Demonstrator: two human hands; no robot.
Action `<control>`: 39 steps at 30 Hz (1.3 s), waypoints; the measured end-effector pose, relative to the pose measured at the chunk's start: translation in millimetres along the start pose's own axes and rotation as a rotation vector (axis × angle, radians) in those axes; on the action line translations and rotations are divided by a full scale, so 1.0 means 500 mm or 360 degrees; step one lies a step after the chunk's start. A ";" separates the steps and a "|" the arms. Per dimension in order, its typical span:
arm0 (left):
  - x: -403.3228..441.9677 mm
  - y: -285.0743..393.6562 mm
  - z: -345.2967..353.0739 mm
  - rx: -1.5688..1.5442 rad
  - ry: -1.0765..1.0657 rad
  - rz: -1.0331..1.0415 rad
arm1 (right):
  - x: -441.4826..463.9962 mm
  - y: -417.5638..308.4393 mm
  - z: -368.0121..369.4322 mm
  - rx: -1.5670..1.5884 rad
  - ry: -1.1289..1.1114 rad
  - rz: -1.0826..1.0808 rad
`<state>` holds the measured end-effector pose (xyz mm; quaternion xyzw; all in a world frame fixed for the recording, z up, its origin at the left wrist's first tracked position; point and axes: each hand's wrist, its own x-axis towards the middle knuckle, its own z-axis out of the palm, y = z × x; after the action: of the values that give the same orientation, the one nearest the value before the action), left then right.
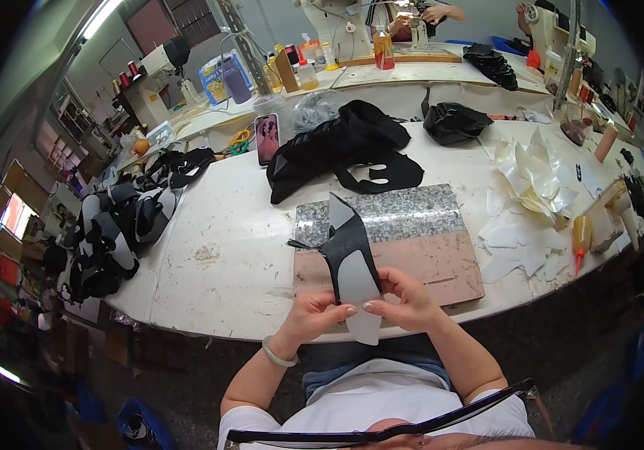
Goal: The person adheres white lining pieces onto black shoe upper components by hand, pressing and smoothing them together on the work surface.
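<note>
Between my two hands is a black shoe upper piece [348, 238] with a pale grey-white insert [358, 279] lying along it. The insert's lower end sticks out past the black edge toward me. My left hand [317, 313] pinches the left edge, its thumb on the pale insert. From the other side, my right hand [409, 301] grips the right edge, thumb also on the pale part. Under the piece lies a work board, with a speckled grey stone slab [419, 210] at the back and a pinkish-brown pad [442, 266] in front.
Left on the table is a pile of black and grey cut pieces [115, 225]. Behind the board lie black fabric [344, 142], a propped phone [267, 139] and scissors [240, 142]. White cut pieces [520, 240] and a yellow glue bottle [581, 236] sit right. Another person's hands [442, 13] work beyond.
</note>
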<state>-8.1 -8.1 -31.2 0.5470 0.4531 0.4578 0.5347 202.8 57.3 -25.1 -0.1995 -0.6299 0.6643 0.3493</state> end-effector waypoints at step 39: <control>0.012 -0.029 0.039 -0.0210 0.0463 -0.0156 | 0.019 0.062 0.025 -0.0147 0.0420 -0.0030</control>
<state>11.9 -5.2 -45.9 0.4158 0.5208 0.5344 0.5199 180.9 56.5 -51.9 -0.2951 -0.6103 0.5992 0.4260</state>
